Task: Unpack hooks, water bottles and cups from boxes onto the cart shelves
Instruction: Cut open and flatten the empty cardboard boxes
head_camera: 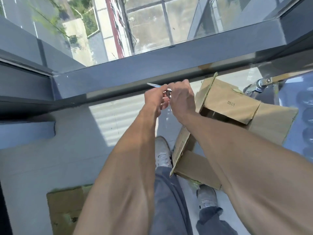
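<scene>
At centre, above the pale floor (50,158), both bare hands meet in front of the dark grey window sill (118,77). Left hand (155,100) and right hand (182,97) both curl their fingers round a small shiny metal hook (169,94), held in the air between them; only its rounded silver loop shows. A thin pale-blue strip (153,85), possibly packaging film, sticks out from the left hand, long axis running up-left toward the sill. Blur hides which way the hook's open end points. Right of the hands, an open brown cardboard box (227,106) sits on the floor, flaps splayed, matte corrugated card, printed "09/01" on one flap. Another flat cardboard piece (66,209) lies at lower left. At far right, a metal cart frame (260,83) with wrapped clear water bottles (306,116) beside the box. White sneakers (162,153) and grey trousers show below.
</scene>
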{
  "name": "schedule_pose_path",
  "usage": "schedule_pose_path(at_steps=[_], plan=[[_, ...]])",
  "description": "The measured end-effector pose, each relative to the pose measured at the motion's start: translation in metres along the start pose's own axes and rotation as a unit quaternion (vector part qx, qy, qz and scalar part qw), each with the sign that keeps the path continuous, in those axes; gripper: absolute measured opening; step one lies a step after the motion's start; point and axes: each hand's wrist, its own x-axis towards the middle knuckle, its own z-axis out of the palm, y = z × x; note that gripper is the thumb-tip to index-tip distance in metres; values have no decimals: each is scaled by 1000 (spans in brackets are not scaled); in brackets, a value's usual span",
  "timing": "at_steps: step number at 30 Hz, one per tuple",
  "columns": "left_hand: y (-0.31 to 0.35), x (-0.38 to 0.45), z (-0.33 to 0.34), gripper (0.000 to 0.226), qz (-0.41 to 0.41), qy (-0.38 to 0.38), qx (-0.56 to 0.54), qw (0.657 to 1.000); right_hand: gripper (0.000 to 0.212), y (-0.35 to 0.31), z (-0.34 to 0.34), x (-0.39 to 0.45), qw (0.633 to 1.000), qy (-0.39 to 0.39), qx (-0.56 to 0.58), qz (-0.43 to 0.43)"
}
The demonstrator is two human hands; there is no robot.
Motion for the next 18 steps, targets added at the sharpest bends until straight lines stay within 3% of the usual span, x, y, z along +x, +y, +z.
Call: schedule_pose_path(at_steps=[5, 11, 16, 18], plan=[[16, 56, -19, 13, -46, 63, -37, 996, 10, -27, 40, 30, 994, -28, 61, 91], [44, 118, -49, 24, -25, 162, -197, 967, 45, -33, 83, 54, 991, -67, -16, 114], [54, 140, -45, 18, 21, 100, -109, 989, 58, -27, 97, 65, 991, -91, -18, 95], [56, 143, -40, 23, 20, 133, -51, 990, 59, -27, 100, 68, 989, -100, -19, 103]])
